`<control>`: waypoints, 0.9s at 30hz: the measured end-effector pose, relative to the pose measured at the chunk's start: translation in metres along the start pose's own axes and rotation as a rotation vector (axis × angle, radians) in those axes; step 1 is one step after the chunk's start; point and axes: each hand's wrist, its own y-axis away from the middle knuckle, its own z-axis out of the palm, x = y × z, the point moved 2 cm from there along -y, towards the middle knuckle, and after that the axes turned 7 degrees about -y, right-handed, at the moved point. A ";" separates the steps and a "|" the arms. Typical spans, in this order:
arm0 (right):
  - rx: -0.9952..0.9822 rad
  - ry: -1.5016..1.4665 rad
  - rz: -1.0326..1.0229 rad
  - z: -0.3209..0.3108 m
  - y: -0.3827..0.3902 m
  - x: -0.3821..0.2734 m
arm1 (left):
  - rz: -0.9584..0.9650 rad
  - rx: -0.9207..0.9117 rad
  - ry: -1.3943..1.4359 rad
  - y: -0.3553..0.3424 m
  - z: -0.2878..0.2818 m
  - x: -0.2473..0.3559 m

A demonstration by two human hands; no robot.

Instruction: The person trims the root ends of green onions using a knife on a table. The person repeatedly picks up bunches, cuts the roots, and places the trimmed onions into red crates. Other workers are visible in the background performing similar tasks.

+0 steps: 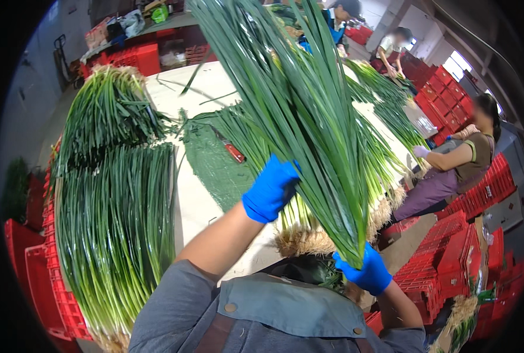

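Note:
A long bunch of green onion leaves (285,100) is held up across the middle of the view. My left hand (272,187), in a blue glove, is closed on the bunch's left side. My right hand (363,270), also gloved, grips its narrowing lower end near my apron. Beneath the bunch lie onions with pale stalks and tangled roots (297,232), a green woven sheet (209,170) and a red-handled knife (234,153). At the left of the white table (167,88) are two piles of onions, one trimmed stack (115,223) and one behind it (109,106).
Red crates stand at left (32,265), right (432,265) and back (138,59). A co-worker in purple trousers (450,170), with pale-gloved hands, works at the table's right. Two other people (391,53) work farther back among more onions (385,94). Loose onions (462,320) lie lower right.

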 end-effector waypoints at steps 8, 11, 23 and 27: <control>-0.134 -0.397 -0.020 0.114 -0.137 0.046 | 0.081 0.488 -0.252 -0.006 -0.112 0.075; -0.151 -0.519 0.074 0.172 -0.179 0.088 | -0.259 0.577 -0.248 0.059 -0.160 0.020; -1.042 0.695 -0.161 0.215 -0.219 0.087 | -0.587 0.920 -0.128 0.228 -0.177 -0.089; -0.256 0.575 -0.175 0.189 -0.290 0.108 | -0.518 0.953 -0.135 0.233 -0.173 -0.072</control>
